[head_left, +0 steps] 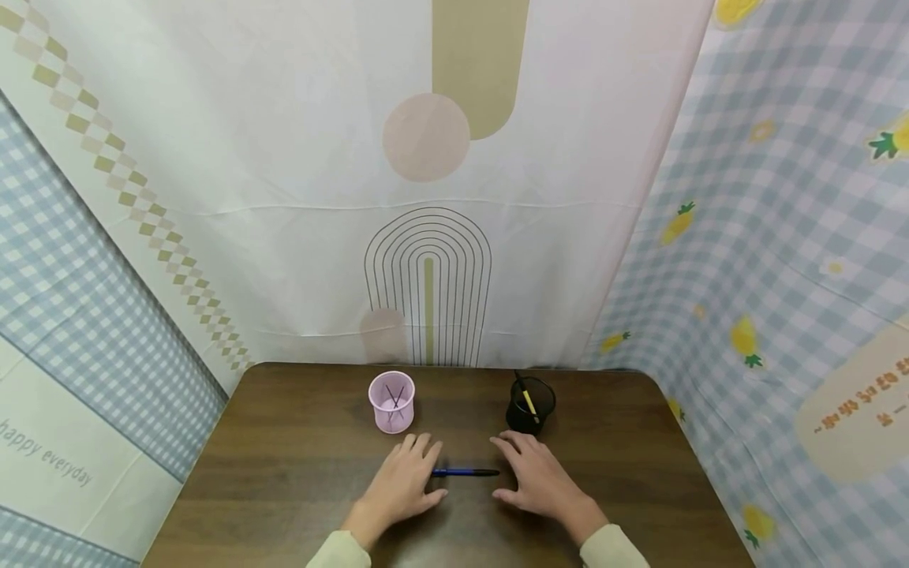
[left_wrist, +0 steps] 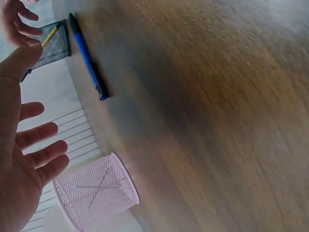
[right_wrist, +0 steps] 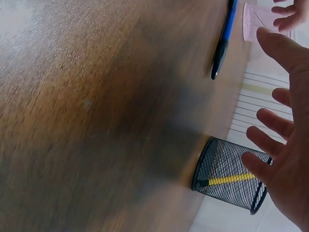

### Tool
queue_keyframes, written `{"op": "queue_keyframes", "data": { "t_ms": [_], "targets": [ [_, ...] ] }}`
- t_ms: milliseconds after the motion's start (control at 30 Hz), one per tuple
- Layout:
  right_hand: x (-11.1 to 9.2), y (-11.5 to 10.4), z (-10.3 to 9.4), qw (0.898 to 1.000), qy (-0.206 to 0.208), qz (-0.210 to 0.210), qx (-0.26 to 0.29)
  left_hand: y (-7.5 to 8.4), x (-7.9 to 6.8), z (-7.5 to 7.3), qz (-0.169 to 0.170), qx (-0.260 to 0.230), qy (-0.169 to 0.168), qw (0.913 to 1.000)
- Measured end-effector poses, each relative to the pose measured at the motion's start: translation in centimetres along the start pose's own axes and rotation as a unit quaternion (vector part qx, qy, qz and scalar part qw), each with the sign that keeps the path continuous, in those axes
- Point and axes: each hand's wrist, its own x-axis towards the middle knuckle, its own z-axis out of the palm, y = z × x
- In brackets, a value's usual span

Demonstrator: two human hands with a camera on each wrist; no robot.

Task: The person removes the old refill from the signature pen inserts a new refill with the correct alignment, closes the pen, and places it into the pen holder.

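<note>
A blue pen [head_left: 465, 472] with black ends lies crosswise on the table between the two hands. My left hand [head_left: 407, 480] is by the pen's left end, its fingers loosely spread; in the left wrist view a gap shows between the fingers and the pen [left_wrist: 87, 58]. Beyond the pen's right end, my right hand [head_left: 537, 478] has its fingers apart and nothing in them. A pink mesh pen cup [head_left: 391, 404] stands upright behind the left hand, with thin dark crossed lines showing in it. Behind the right hand stands a black mesh pen cup [right_wrist: 227, 169] holding a yellow-and-black pen [right_wrist: 229, 179].
The brown wooden table [head_left: 298, 442] has its back edge against a white patterned cloth [head_left: 305, 260]. A blue checked cloth with pineapples [head_left: 717, 315] hangs on the right, and another checked cloth [head_left: 92, 315] on the left.
</note>
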Motion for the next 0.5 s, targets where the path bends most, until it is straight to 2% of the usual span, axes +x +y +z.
{"op": "queue_keyframes", "data": {
  "t_ms": [267,500],
  "targets": [
    [1.0,-0.2,0.6,1.0,-0.005,-0.011,-0.002,0.1,0.6,0.9,-0.001,0.0,-0.026,0.9997],
    [1.9,-0.2,1.0,0.999,-0.043,-0.011,-0.002,0.4,1.1,2.0,0.004,0.004,-0.026,0.9997]
  ]
}}
